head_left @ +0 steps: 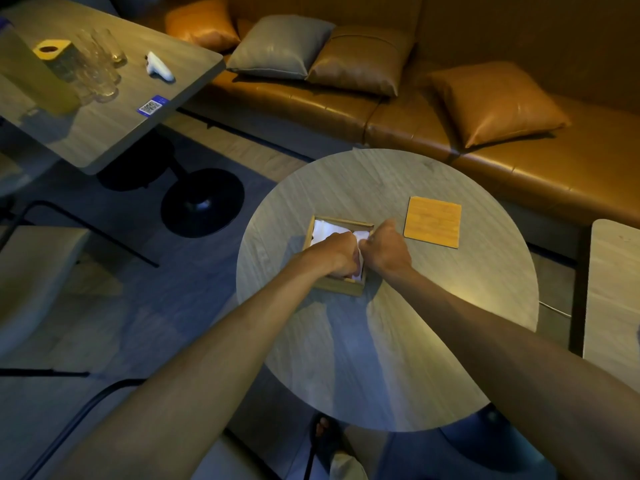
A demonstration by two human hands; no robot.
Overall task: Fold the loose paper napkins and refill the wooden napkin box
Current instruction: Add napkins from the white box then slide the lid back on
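The wooden napkin box (341, 289) is seen near the middle of the round table (381, 341), open at the top; its flat wooden lid (433, 222) is laid on the table to the right, apart from the box. White napkins (323, 230) are seen inside the box at its far left; the rest of the inside is hidden by the hands.

The left hand (337, 252) is lowered into the box from the near side, its fingers curled down onto the paper; the right hand (384, 247) is held at the box's right edge, its fingers drawn together and closed on a strip of white paper that shows between the two hands (the fingertips themselves are hidden, so the exact grip cannot be made out).

All the white paper in view is in or over the box; from this the task is judged to be far along, with the folding done or nearly so and the refill in hand. What is left, as far as can be judged: the paper held between the hands is to be tucked down and squared with the stack, and the lid is to be set back on the box. Whether the stack lies level below the rim cannot be told.
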